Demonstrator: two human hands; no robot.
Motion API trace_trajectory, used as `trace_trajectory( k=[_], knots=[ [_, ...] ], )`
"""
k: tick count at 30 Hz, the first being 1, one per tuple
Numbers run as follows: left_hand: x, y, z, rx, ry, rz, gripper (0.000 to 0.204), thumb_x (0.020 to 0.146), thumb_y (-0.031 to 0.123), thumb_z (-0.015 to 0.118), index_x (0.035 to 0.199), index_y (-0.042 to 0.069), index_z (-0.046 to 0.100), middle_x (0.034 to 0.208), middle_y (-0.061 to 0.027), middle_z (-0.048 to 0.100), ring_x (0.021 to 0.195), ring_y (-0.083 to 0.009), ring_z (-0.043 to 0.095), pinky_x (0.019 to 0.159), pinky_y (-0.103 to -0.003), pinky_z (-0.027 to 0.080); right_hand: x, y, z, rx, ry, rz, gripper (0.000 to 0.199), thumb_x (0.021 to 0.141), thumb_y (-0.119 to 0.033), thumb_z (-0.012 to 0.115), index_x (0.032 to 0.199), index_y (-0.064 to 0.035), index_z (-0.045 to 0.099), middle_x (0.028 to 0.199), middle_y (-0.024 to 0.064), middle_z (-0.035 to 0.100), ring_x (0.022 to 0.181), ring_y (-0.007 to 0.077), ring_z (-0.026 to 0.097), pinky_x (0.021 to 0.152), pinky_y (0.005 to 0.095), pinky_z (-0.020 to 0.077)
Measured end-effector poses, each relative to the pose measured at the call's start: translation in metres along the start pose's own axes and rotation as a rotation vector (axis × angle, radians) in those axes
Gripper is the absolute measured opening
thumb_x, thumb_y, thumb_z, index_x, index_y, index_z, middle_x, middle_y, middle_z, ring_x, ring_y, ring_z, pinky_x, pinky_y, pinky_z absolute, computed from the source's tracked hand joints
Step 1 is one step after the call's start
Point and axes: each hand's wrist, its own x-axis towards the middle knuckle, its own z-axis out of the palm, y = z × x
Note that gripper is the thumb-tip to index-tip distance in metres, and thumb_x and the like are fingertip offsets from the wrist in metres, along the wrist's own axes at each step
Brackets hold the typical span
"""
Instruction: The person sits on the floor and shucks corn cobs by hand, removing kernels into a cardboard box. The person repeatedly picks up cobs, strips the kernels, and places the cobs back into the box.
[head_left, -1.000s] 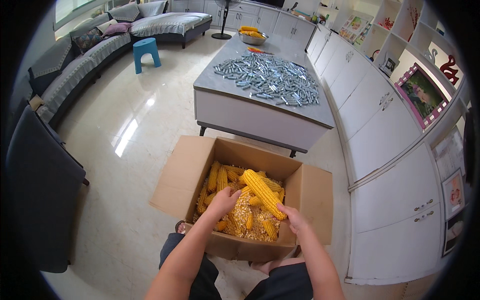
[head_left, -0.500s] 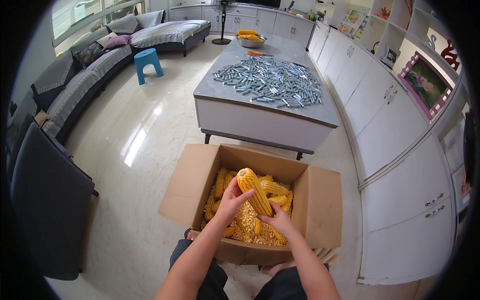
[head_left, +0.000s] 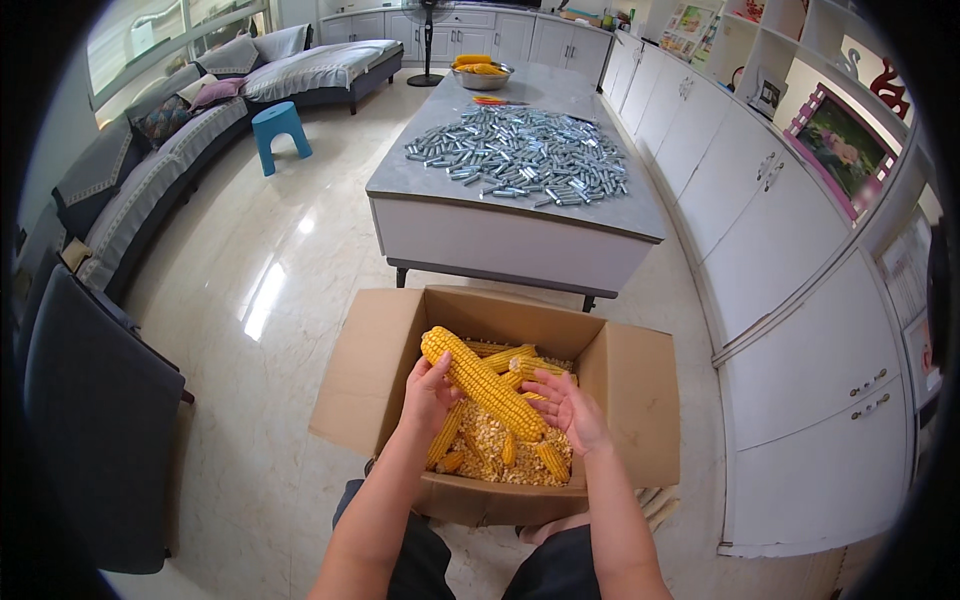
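Observation:
A large yellow ear of corn (head_left: pixel 485 385) slants over an open cardboard box (head_left: pixel 642 400), its upper end to the left. My left hand (head_left: pixel 432 392) grips it near that end, thumb on the kernels. Beside the lower end, my right hand (head_left: pixel 566 405) is open, its fingers spread and apart from the ear as far as I can see. Below in the box lie loose corn kernels (head_left: pixel 487 450) and several other ears, one of them a partly stripped ear (head_left: pixel 535 368) near the right hand.
Beyond the box stands a grey-topped table (head_left: pixel 400 185), strewn with many small metal cylinders (head_left: pixel 530 150). A metal bowl of corn (head_left: pixel 482 75) is at its far end. A blue stool (head_left: pixel 281 135) and a dark chair (head_left: pixel 100 400) stand left; white cabinets (head_left: pixel 800 400) line the right.
The right hand has let go of the ear's lower end and spread its fingers. Still in the left hand, the ear has shifted left and now lies more sideways.

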Motion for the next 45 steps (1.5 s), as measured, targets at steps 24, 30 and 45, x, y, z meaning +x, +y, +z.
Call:
trace_trajectory(
  k=[24, 30, 45],
  knots=[
    [-0.017, -0.011, 0.046, 0.353, -0.292, 0.217, 0.038, 0.086, 0.015, 0.054, 0.121, 0.004, 0.044, 0.108, -0.0050, 0.052, 0.099, -0.0116, 0.048, 0.087, -0.025, 0.038, 0.022, 0.054, 0.046, -0.622, 0.142, -0.225, 0.055, 0.068, -0.011, 0.065, 0.114, -0.0010, 0.036, 0.099, 0.0154, 0.055, 0.095, 0.0247, 0.056, 0.083, 0.0325, 0.0434],
    [-0.012, -0.014, 0.037, 0.543, -0.248, 0.323, 0.032, 0.090, 0.018, 0.043, 0.118, 0.003, 0.041, 0.107, -0.0079, 0.048, 0.100, -0.0143, 0.045, 0.088, -0.026, 0.035, 0.020, 0.050, 0.051, -0.824, 0.130, -0.187, 0.059, 0.069, -0.015, 0.064, 0.118, -0.0008, 0.034, 0.102, 0.0197, 0.056, 0.098, 0.0301, 0.056, 0.085, 0.0343, 0.0428],
    [-0.003, -0.041, 0.027, 0.594, -0.071, 0.354, 0.031, 0.096, 0.030, 0.029, 0.106, 0.005, 0.044, 0.090, -0.0042, 0.048, 0.083, -0.0102, 0.046, 0.076, -0.024, 0.038, 0.001, 0.048, 0.067, -1.114, 0.197, -0.084, 0.063, 0.071, -0.028, 0.064, 0.116, 0.0014, 0.032, 0.100, 0.0279, 0.055, 0.093, 0.0400, 0.055, 0.081, 0.0422, 0.0440]
  ],
)
